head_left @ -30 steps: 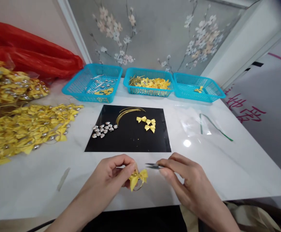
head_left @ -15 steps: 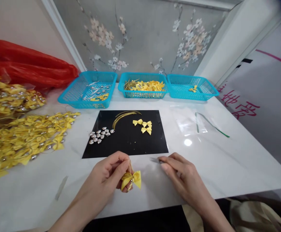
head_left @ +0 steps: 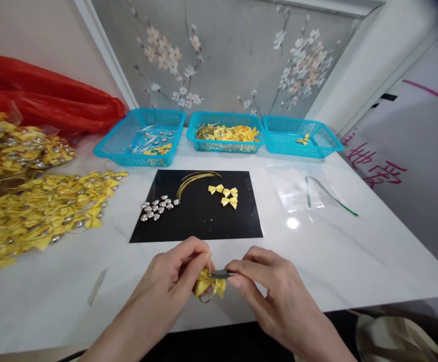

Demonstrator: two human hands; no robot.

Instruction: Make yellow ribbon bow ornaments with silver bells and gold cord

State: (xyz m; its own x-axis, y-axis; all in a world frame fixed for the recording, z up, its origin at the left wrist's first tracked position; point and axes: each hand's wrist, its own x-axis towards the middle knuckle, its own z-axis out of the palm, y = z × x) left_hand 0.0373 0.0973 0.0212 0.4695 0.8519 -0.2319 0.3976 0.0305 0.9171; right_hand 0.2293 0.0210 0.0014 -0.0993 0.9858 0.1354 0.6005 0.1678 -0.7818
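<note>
Over the table's near edge, my left hand [head_left: 181, 274] is closed with thumb and forefinger pinching a thin gold cord of a yellow ribbon bow [head_left: 203, 285]. A loop of the cord hangs below the bow. My right hand [head_left: 269, 281] is closed around a small pointed metal tool [head_left: 222, 274] with thin grey blades. The tool's tip reaches the cord just above the bow; whether it touches is hard to make out. Beyond my hands lies a black mat [head_left: 189, 221] with silver heart-shaped beads [head_left: 157, 207], several gold cords [head_left: 192, 180] and 3 yellow bows [head_left: 229, 202].
Three blue baskets stand along the back: the left [head_left: 136, 160] and middle [head_left: 224, 147] ones hold parts, the right [head_left: 298, 151] a few bows. Finished-looking bows with beads [head_left: 45, 211] pile up at left. A plastic bag [head_left: 298, 193] and green strip [head_left: 334, 197] lie at right.
My right hand has moved left, bringing the metal tool from beside the bow onto the cord area over it. The left hand keeps its pinch, shifted slightly right. The view has moved slightly.
</note>
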